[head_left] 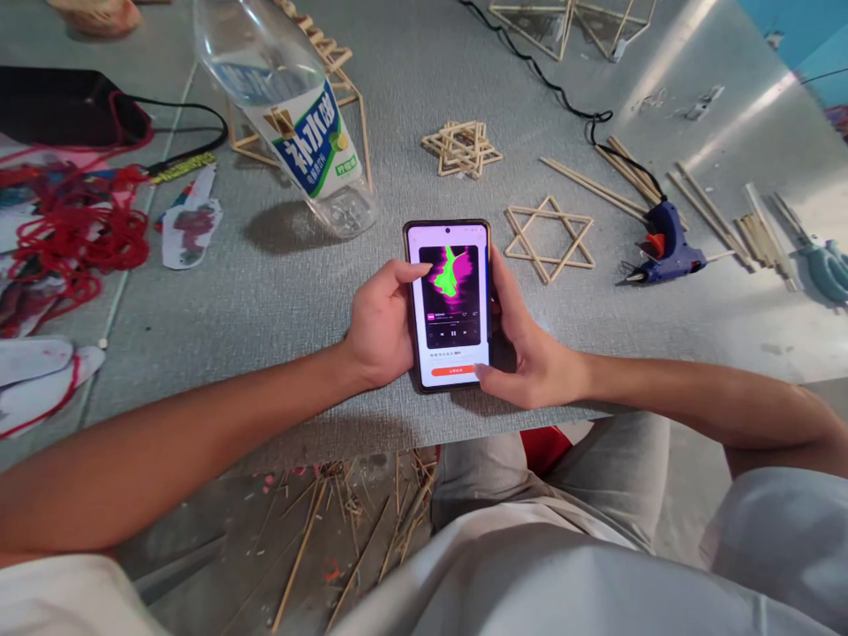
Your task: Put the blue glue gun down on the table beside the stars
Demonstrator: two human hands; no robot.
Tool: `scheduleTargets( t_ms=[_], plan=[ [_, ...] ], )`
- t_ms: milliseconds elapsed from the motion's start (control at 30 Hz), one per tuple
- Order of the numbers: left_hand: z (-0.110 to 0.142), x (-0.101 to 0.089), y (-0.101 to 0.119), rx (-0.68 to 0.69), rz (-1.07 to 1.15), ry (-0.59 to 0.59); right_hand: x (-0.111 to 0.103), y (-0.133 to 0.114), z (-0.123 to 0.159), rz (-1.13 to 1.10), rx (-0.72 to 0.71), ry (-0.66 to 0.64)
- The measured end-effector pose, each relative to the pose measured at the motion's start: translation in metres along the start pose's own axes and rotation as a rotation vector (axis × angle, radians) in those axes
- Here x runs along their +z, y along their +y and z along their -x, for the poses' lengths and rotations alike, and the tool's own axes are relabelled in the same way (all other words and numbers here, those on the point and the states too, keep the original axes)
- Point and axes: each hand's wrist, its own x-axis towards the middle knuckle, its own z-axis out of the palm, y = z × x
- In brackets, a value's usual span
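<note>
A lit smartphone (453,300) is held upright between both hands just above the table's near edge. My left hand (384,318) grips its left side, the thumb over the upper part of the screen. Around the right side wraps my right hand (530,353), with its thumb at an orange button low on the screen. The display shows a music player with a green and magenta picture. Beyond the phone lie a flat six-pointed star of thin sticks (548,238) and a layered stick star (462,148). The fingers behind the phone are partly hidden.
A clear plastic bottle (291,124) stands tilted-looking at left. A blue glue gun (669,243) with a black cord, loose sticks (712,216) and pliers (825,265) lie right. Red cord (86,230) is tangled far left. Sticks (301,556) litter the floor.
</note>
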Motion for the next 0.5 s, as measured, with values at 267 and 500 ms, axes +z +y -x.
scheduleTargets(
  t_ms=[267,500],
  plan=[
    [0.0006,-0.0009,-0.0001,0.016,-0.031,0.017,-0.0035,-0.0026,0.0006,-0.013,0.015,-0.027],
    [0.0002,-0.0004,0.0005,-0.018,-0.027,0.017,-0.0031,-0.0041,0.0043,-0.142,0.133,-0.005]
  ],
)
